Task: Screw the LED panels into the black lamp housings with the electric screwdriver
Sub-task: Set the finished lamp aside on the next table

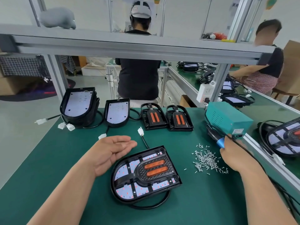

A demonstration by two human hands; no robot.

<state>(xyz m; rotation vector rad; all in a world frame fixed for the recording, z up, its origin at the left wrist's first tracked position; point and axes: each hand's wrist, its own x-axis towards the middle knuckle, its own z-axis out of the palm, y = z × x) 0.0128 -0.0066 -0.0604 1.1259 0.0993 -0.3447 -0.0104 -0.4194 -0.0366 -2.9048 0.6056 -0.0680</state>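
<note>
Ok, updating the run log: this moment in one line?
left hand open; right hand grips electric screwdriver; lamp housing between hands; screws piled loose

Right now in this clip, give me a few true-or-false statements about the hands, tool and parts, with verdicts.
1. The right hand grips the electric screwdriver. True.
2. The left hand holds a screw. False: it is open and holds nothing.
3. The loose screws lie to the right of the nearest lamp housing. True.
4. The screwdriver touches that housing. False: it is apart from it, beside the teal box.
</note>
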